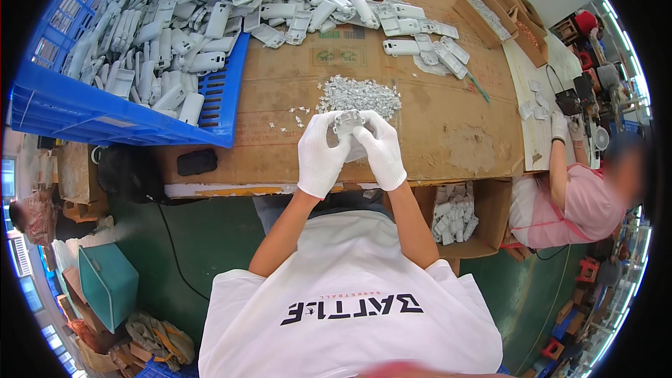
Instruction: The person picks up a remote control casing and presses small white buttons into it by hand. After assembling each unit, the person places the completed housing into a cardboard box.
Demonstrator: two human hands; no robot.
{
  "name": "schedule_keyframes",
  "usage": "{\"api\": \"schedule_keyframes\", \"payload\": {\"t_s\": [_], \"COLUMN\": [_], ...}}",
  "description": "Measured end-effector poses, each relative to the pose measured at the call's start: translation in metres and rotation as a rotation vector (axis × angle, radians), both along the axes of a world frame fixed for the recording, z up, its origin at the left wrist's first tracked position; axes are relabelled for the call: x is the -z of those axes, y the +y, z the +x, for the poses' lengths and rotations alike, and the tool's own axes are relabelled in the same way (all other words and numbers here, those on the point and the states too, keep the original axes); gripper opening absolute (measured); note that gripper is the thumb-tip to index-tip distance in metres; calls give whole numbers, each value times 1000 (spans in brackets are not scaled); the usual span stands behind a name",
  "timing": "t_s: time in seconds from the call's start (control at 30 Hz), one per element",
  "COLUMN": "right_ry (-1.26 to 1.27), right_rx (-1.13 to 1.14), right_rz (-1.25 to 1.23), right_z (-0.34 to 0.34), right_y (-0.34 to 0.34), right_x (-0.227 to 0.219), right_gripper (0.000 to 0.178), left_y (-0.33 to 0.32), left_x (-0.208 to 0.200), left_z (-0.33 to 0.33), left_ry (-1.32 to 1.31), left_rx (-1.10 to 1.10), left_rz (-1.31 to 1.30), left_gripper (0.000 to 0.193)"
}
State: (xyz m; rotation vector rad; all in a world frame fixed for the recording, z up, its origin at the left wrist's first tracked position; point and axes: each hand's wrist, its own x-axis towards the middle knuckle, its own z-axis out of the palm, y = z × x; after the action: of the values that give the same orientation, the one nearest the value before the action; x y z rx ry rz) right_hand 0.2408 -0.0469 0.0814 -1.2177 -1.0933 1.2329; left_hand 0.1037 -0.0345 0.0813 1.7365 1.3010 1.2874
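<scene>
Both my hands wear white knit gloves and meet above the near part of the cardboard-covered table (280,98). Between them is a small light-grey plastic housing (346,122), held upright by its two sides. My left hand (322,154) has its fingers closed on the left side of the part. On the other side my right hand (380,150) grips it, the thumb pressed to its face. Just beyond the gloves lies a heap of tiny whitish pieces (360,94), with a few strewn to its left. Finer detail of the housing is too small to make out.
A blue crate (126,115) overflows with grey plastic shells (217,19), which spread across the table's far side. A green-handled tool (479,87) lies at the right. Open cardboard boxes (483,14) stand far right. A black phone-like object (197,162) rests front left. Another person (567,203) works at right.
</scene>
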Motion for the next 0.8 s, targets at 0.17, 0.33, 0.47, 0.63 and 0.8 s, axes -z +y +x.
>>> {"api": "schedule_keyframes", "payload": {"t_s": [0.17, 0.33, 0.47, 0.63, 0.8], "right_ry": [38, -163, -400, -895, -921], "right_rx": [73, 188, 239, 356, 266], "right_rz": [34, 146, 267, 759, 835], "right_z": [1, -23, -37, -55, -65], "right_y": [3, 15, 24, 33, 43], "right_x": [16, 19, 21, 31, 36], "right_gripper": [23, 27, 31, 29, 28], "left_y": [17, 30, 38, 40, 41], "left_x": [2, 5, 16, 11, 13], "left_z": [-13, -24, -34, -36, -55], "left_ry": [33, 18, -116, -55, -10], "left_rx": [-15, -3, 26, -12, -155], "left_rz": [30, -44, -237, -234, -253], "left_gripper": [37, 37, 33, 28, 29]}}
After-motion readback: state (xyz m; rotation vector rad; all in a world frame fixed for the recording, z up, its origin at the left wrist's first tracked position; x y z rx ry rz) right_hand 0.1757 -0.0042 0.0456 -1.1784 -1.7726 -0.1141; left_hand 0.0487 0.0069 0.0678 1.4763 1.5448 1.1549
